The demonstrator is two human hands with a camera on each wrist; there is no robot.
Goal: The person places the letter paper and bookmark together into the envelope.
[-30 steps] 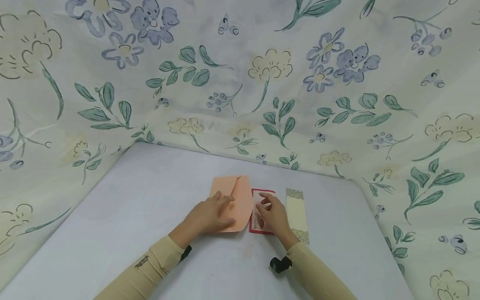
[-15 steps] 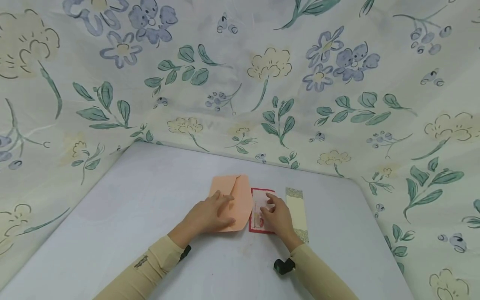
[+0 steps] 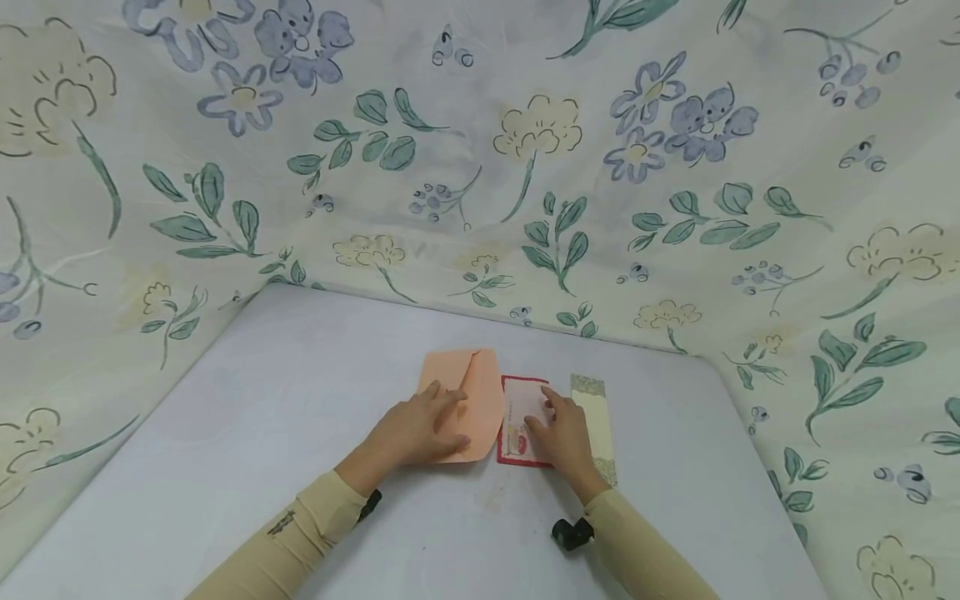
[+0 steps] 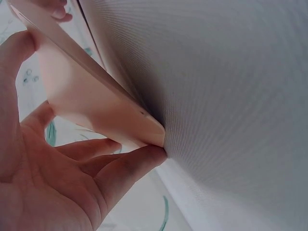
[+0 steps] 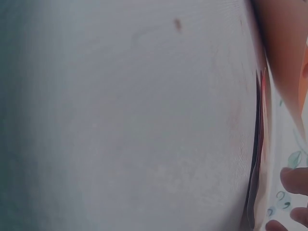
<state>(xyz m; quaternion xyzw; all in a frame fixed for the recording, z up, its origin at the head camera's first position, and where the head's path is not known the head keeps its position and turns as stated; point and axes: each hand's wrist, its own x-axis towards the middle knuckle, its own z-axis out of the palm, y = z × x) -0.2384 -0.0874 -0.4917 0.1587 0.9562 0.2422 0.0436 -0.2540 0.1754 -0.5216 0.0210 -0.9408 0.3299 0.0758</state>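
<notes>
In the head view, a peach paper envelope (image 3: 480, 400) lies mid-table with its flap side at the right. My left hand (image 3: 408, 429) rests on its left part with fingers spread; in the left wrist view, fingertips (image 4: 156, 151) touch its edge and face. Right beside the envelope is a pale card with a red border (image 3: 517, 417), small print and a red figure on it. My right hand (image 3: 564, 433) is over this card's right side, thumb above its face and fingers loosely bent, partly covering it. In the right wrist view the fingertips (image 5: 293, 180) stand apart from the stacked paper edges.
A cream strip of card with glittery ends (image 3: 596, 425) lies to the right, partly behind my right hand. The white table (image 3: 337, 350) meets a floral cloth (image 3: 450, 167) along its back and sides.
My right hand has shifted to the right across the red-bordered card, away from the envelope, uncovering more of the card's face. My left hand has stayed on the envelope.
</notes>
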